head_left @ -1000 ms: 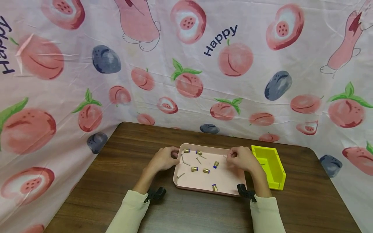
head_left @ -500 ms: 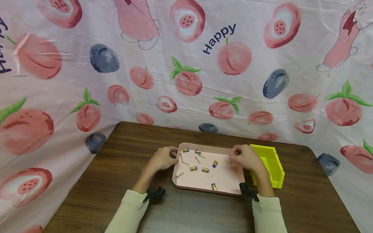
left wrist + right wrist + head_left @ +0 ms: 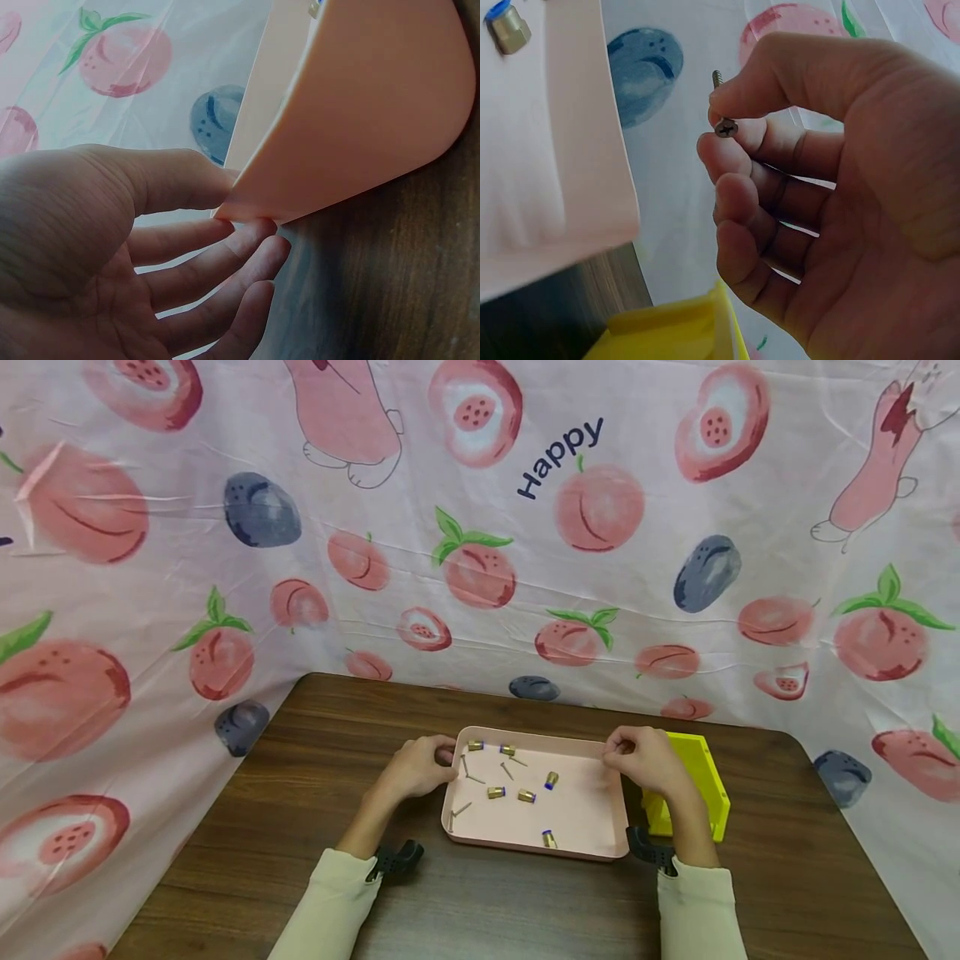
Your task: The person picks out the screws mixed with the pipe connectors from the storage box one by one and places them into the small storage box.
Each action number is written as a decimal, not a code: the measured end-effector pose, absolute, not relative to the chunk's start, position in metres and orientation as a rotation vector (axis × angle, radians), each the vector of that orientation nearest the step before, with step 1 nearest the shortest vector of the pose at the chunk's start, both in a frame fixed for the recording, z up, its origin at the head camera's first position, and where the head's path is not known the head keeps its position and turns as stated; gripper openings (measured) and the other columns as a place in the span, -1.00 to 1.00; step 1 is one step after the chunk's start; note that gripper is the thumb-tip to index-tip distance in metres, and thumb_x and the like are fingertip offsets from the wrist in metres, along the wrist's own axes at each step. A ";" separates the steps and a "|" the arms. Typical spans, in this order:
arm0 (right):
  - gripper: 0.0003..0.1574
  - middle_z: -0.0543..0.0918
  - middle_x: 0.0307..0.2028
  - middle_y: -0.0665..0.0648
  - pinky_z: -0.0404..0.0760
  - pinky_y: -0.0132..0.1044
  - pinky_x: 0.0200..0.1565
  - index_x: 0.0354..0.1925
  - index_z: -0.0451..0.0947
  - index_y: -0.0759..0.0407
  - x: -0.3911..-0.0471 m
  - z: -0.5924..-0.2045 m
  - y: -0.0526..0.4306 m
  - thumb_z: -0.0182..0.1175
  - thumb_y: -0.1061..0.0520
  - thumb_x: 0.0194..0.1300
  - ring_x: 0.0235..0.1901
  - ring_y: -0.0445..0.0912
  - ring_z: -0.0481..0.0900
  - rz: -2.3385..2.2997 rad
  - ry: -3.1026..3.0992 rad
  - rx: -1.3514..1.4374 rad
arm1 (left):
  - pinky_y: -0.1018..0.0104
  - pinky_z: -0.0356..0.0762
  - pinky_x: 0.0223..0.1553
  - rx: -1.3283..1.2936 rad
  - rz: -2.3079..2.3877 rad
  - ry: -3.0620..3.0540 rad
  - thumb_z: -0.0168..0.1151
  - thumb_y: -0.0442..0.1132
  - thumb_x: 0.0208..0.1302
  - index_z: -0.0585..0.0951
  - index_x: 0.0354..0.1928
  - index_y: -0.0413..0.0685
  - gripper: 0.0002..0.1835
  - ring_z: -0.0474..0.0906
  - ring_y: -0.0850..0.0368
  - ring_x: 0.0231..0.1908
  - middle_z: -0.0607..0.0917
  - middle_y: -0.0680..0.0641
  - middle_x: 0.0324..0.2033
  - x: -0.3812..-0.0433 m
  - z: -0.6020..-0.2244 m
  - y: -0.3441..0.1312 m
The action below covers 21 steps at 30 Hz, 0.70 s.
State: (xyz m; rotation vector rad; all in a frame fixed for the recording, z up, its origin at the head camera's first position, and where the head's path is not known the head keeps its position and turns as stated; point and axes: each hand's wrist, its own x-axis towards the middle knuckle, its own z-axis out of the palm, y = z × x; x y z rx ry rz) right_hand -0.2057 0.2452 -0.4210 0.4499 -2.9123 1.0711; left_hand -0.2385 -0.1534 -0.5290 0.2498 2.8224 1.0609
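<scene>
My left hand (image 3: 420, 767) grips the left rim of a shallow pink tray (image 3: 588, 827), thumb inside and fingers outside, as the left wrist view shows. A small cross-head screw (image 3: 726, 128) is pinched between the thumb and fingertips of my right hand (image 3: 647, 760), above the tray's right rim. Several brass pneumatic fittings (image 3: 496, 792) with blue collars lie scattered in the tray. Among them are several loose screws (image 3: 462, 808), mostly toward the left side. Just right of the tray stands a yellow bin (image 3: 711, 789), partly hidden behind my right hand and forearm.
The tray and bin rest on a dark wooden table (image 3: 360, 718). A fruit-printed cloth (image 3: 480, 527) hangs behind the table and along its sides. Each wrist wears a black camera mount (image 3: 401, 857) near the sleeve cuff.
My right hand has moved right, from over the tray to its right rim near the yellow bin, carrying the screw. The left hand keeps its grip on the tray. The head view has shifted slightly.
</scene>
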 end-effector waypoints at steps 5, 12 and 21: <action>-0.95 0.62 -0.44 0.02 0.49 -0.30 -0.38 -0.29 0.70 0.19 -0.204 -0.417 0.254 0.40 0.23 0.29 -0.41 -0.04 0.50 1.098 -2.871 0.468 | 0.04 0.60 0.05 0.245 1.053 2.827 0.52 -0.07 0.24 0.75 0.29 0.01 -0.45 0.68 0.15 -0.12 0.78 0.24 -0.25 -0.241 -0.534 -0.154; -0.94 0.61 -0.44 0.02 0.44 -0.31 -0.40 -0.30 0.69 0.19 -0.200 -0.413 0.268 0.39 0.20 0.31 -0.44 -0.07 0.49 1.092 -2.866 0.383 | 0.02 0.61 0.05 0.242 1.058 2.823 0.53 -0.08 0.23 0.74 0.29 -0.01 -0.44 0.69 0.14 -0.11 0.78 0.24 -0.23 -0.243 -0.535 -0.154; -0.91 0.64 -0.43 0.01 0.47 -0.30 -0.36 -0.27 0.73 0.20 -0.195 -0.411 0.288 0.38 0.17 0.33 -0.43 -0.08 0.50 1.029 -2.852 0.297 | 0.06 0.60 0.03 0.275 1.078 2.794 0.52 -0.09 0.25 0.73 0.30 -0.05 -0.43 0.70 0.12 -0.11 0.81 0.16 -0.20 -0.240 -0.531 -0.156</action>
